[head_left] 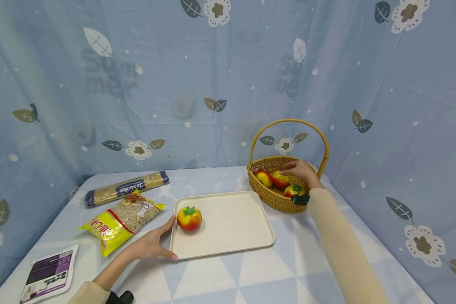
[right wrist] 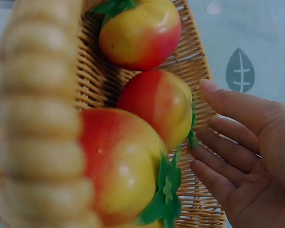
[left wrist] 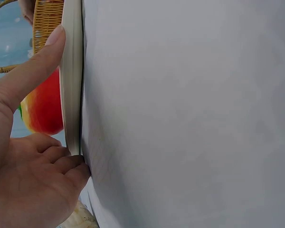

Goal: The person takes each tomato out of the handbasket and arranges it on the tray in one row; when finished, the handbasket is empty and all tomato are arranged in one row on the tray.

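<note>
A beige tray (head_left: 228, 223) lies on the table, with one red-and-yellow persimmon (head_left: 189, 218) with green leaves near its left end. My left hand (head_left: 150, 243) is spread at the tray's left edge, thumb by the near corner and fingers against the side; the left wrist view shows fingertips right at the rim (left wrist: 72, 95). On the right stands a wicker basket (head_left: 277, 203) holding more such persimmons. Over its inside reaches my right hand (head_left: 299, 171), fingers extended. The right wrist view shows that hand's fingers beside the middle persimmon (right wrist: 156, 107), not wrapped round it.
A tall handle (head_left: 286, 121) arches over the basket. At the left lie a long pasta pack (head_left: 127, 188), a yellow-and-clear food bag (head_left: 125, 217) and a white-and-purple pouch (head_left: 50, 274). Patterned blue curtains (head_left: 228, 84) enclose the table's back and sides.
</note>
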